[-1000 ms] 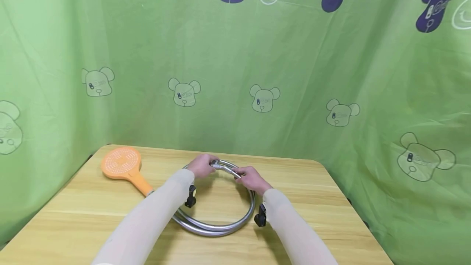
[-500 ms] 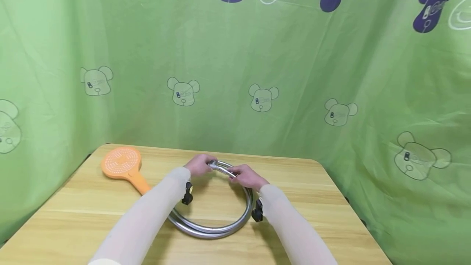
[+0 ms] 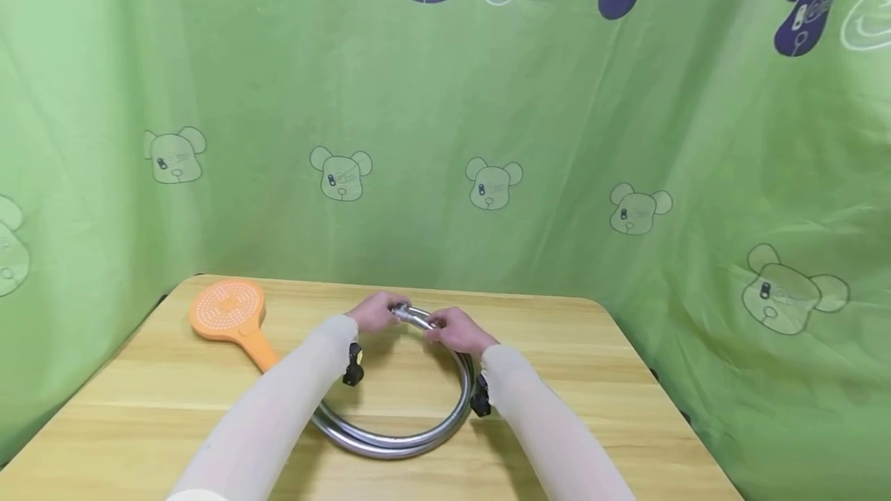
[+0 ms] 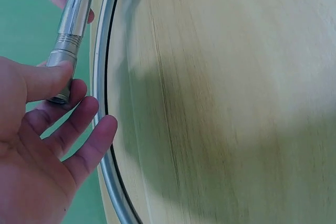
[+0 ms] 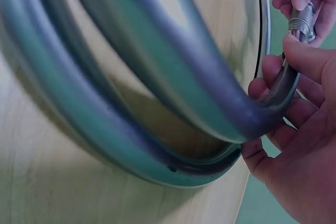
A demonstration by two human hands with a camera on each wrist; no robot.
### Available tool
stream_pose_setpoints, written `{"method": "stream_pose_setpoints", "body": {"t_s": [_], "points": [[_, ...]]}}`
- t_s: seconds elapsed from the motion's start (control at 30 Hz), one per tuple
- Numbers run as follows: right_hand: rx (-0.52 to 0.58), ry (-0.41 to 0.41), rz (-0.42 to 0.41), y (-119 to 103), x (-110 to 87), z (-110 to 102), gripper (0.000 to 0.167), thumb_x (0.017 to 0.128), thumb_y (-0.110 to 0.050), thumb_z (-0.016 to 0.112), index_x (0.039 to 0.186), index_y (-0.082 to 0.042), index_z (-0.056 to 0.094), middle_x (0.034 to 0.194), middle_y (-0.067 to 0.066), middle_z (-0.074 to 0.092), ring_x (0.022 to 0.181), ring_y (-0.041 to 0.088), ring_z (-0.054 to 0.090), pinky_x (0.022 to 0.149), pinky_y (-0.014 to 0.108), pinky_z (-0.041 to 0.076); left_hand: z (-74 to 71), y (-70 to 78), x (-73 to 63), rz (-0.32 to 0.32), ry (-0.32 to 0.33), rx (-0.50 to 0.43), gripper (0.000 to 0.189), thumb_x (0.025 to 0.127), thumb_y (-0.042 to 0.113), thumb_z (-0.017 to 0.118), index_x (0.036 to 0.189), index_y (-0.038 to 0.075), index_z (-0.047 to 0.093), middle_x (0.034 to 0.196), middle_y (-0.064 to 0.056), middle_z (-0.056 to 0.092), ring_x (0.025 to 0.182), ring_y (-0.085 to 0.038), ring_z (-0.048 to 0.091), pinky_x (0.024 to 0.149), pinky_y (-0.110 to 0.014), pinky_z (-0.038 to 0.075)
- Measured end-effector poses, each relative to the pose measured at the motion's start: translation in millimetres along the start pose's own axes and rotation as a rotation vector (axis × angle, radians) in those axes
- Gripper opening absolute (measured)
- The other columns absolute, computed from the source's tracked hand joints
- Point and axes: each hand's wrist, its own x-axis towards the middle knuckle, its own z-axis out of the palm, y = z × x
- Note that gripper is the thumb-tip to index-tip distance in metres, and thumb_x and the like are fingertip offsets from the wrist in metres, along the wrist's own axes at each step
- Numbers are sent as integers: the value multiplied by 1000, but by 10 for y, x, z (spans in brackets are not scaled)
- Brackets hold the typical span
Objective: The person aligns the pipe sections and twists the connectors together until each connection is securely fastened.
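My left hand (image 3: 373, 313) pinches a grey metal threaded fitting (image 4: 62, 59) between thumb and fingertips, its other fingers spread loosely. A shiny metal sleeve nut (image 4: 75, 15) on the end of the hose lines up against that fitting's threads. My right hand (image 3: 459, 331) grips the silver shower hose (image 5: 286, 85) just behind the nut, thumb on one side and fingers curled round the other. The rest of the hose (image 3: 398, 448) lies in a double loop on the table. At the left lies an orange shower head (image 3: 228, 308), face up; my left forearm hides its handle's lower end.
The wooden table (image 3: 557, 377) ends at its far edge just beyond my hands. A green patterned curtain (image 3: 418, 238) hangs behind it and along both sides. Black wrist cameras (image 3: 353, 366) hang under my sleeves.
My right hand has moved a little left along with the hose end, closer to my left hand. The head view has shifted slightly. Both hands keep their hold.
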Motion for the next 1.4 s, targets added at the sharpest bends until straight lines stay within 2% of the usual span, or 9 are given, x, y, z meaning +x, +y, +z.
{"method": "stream_pose_setpoints", "body": {"t_s": [0.07, 0.23, 0.4, 0.63, 0.73, 0.87, 1.0, 1.17, 1.4], "points": [[7, 3, -8, -23, 5, 8, 22, 93, -9, 67, 112, 1, 70, 84, 9, 64, 73, 16, 52, 66, 28, 46, -2, -12, 3, -4, 6, 3, 40, 89, -4, 63, 128, 9, 67, 108, -8, 69, 86, -23, 59, 80, -35, 52], [22, -1, -21, -78, 20, 3, 23, 95, -3, 62, 116, 4, 66, 98, 25, 65, 73, 16, 51, 64, 27, 46, -18, 4, -13, -1, 25, -9, 45, 91, -1, 63, 135, 4, 61, 113, -11, 68, 92, -22, 60, 89, -42, 53], [13, 19, -30, -105, 36, -30, 23, 96, -6, 63, 119, 0, 66, 96, 23, 65, 70, 15, 49, 60, 26, 44, -62, 42, -27, -6, 54, -27, 44, 92, 0, 64, 135, 6, 61, 115, -12, 69, 98, -22, 61, 94, -44, 53], [28, 58, 0, -162, 37, -91, 22, 95, -18, 69, 116, -13, 69, 88, 11, 64, 69, 15, 51, 59, 27, 45, -116, 81, -31, 2, 58, -26, 46, 94, 3, 63, 139, 5, 58, 122, -16, 68, 94, -21, 62, 85, -37, 55], [17, 60, -26, -163, 43, -96, 20, 96, -17, 67, 115, -12, 70, 89, 14, 65, 69, 15, 50, 59, 28, 45, -124, 89, -37, 22, 62, -28, 44, 94, 3, 63, 137, 5, 60, 122, -16, 67, 93, -20, 61, 84, -34, 54], [-1, 46, -70, -162, 47, -94, 20, 97, -13, 65, 115, -8, 70, 90, 8, 65, 74, 15, 52, 65, 28, 46, -131, 112, -58, 34, 43, -39, 45, 93, 1, 61, 138, 3, 58, 120, -18, 67, 82, -20, 58, 71, -28, 52], [-9, 24, -93, -182, 54, -93, 19, 98, -10, 63, 115, -6, 71, 93, 9, 66, 77, 15, 52, 69, 28, 46, -144, 115, -59, -1, 11, -68, 48, 94, -1, 59, 141, 5, 56, 118, -18, 66, 68, -15, 51, 56, -21, 46], [-5, 0, -84, -192, 62, -106, 24, 98, -12, 62, 120, -10, 71, 96, 20, 66, 72, 14, 48, 63, 27, 44, -165, 121, -58, -58, -21, -117, 49, 96, 0, 56, 144, 12, 55, 113, -13, 66, 60, -10, 44, 52, -20, 42], [3, -31, -85, -182, 86, -122, 31, 97, -10, 63, 128, -10, 69, 105, 23, 70, 72, 13, 48, 65, 26, 45, -190, 117, -70, -52, -51, -145, 50, 94, 0, 56, 143, 10, 55, 116, -14, 65, 87, -31, 57, 66, -31, 52]]}}
